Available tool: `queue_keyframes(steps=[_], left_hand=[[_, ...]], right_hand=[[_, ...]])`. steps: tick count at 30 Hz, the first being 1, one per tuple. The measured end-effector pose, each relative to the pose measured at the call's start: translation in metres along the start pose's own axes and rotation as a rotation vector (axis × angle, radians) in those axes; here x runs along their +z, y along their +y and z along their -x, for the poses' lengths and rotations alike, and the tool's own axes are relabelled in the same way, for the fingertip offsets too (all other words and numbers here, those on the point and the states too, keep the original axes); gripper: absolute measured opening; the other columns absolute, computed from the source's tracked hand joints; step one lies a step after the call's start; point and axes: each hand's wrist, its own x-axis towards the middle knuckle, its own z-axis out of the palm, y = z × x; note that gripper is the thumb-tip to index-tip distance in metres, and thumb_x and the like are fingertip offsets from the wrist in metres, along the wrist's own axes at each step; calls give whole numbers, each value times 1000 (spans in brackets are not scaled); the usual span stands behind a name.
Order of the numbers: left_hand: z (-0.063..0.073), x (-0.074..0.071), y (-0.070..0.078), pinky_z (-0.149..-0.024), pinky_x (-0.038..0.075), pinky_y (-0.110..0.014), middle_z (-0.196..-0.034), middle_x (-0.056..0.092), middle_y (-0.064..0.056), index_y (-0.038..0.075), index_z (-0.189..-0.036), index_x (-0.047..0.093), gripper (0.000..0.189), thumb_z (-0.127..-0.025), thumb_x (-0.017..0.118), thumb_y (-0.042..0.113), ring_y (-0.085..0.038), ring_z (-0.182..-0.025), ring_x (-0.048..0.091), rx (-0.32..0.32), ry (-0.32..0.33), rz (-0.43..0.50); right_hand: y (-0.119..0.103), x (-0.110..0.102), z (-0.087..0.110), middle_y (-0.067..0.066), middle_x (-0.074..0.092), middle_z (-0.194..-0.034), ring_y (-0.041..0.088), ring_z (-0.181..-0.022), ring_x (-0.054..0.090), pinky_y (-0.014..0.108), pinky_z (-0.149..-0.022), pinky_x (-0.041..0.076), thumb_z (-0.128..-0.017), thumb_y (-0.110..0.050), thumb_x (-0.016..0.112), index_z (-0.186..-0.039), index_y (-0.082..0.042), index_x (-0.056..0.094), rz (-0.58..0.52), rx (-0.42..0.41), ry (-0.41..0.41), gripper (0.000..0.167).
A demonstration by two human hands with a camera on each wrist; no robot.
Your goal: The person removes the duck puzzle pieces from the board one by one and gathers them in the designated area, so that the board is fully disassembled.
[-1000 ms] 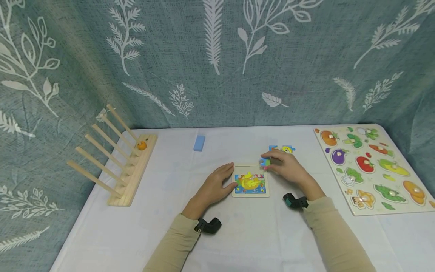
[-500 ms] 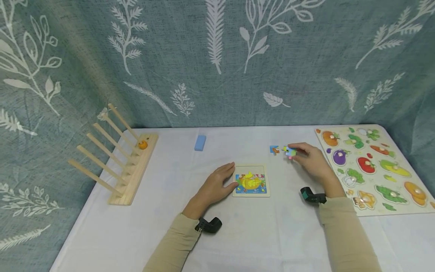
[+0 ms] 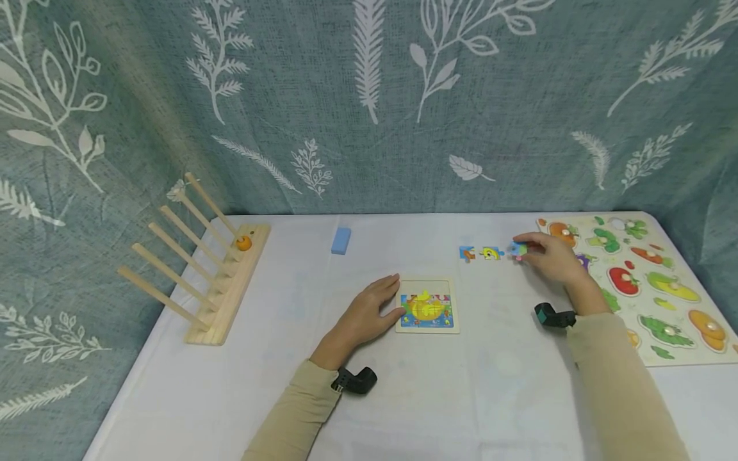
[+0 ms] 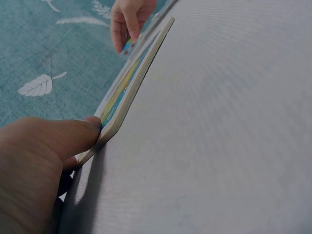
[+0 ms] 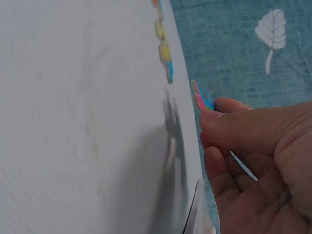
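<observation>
The right hand point(image 3: 550, 256) pinches a small blue, green and pink jigsaw piece point(image 3: 517, 248), right of and farther than the square pale-wood puzzle frame point(image 3: 425, 287), whose left edge the relaxed left hand point(image 3: 365, 312) touches. The right wrist view shows the piece raised above the white tablecloth point(image 5: 73, 122), unclear in the head view.

From well above the left grip point(image 3: 364, 312) and right grip point(image 3: 550, 259), the head view faced forward and down; wrist views skimmed the desk point(image 3: 450, 390) from close behind each, both sharing the right grip
</observation>
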Motion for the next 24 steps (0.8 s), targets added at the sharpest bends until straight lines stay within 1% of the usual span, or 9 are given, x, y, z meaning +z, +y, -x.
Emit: queue_keyframes(steps=[8,11,15,17,21,24], left_hand=[[-1,0,-1,-114,34,-40,-146,44,-13,-3,-137,47,60,-89,66,29,-28,-136,39,1,1,3],[-1,1,-2,-114,34,-39,-146,44,-13,-3,-137,46,61,-90,66,30,-28,-136,39,6,-2,-7],[-2,2,-2,-114,34,-39,-146,44,-13,-3,-137,46,61,-90,65,31,-28,-136,40,15,3,-21],[-2,3,-2,-114,34,-39,-146,44,-13,-3,-137,46,61,-90,66,31,-28,-136,40,17,7,-24],[-1,1,-1,-114,34,-39,-146,44,-13,-3,-137,46,61,-90,65,30,-28,-136,40,21,8,-19],[0,-1,-2,-114,34,-39,-146,43,-14,-4,-137,46,61,-90,64,31,-28,-136,40,24,-5,-18]], right_hand=[[3,-1,-10,24,46,-139,40,-130,39,57,-108,34,-95,-9,55,-128,-5,57,69,26,-77,34],[4,0,-13,25,46,-138,41,-130,39,58,-109,32,-94,-8,55,-126,-3,57,96,7,-86,33],[4,-1,-14,27,48,-134,43,-129,39,59,-108,31,-93,-5,56,-123,1,58,121,-47,-85,31],[4,-1,-14,27,48,-134,43,-130,38,59,-109,30,-92,-4,56,-123,2,58,128,-52,-89,31],[0,-2,-12,27,46,-137,43,-132,35,60,-110,28,-93,-4,55,-128,1,55,121,-21,-100,35],[-5,-1,-10,25,45,-139,42,-133,35,59,-110,29,-94,-4,53,-131,0,51,105,2,-91,38]])
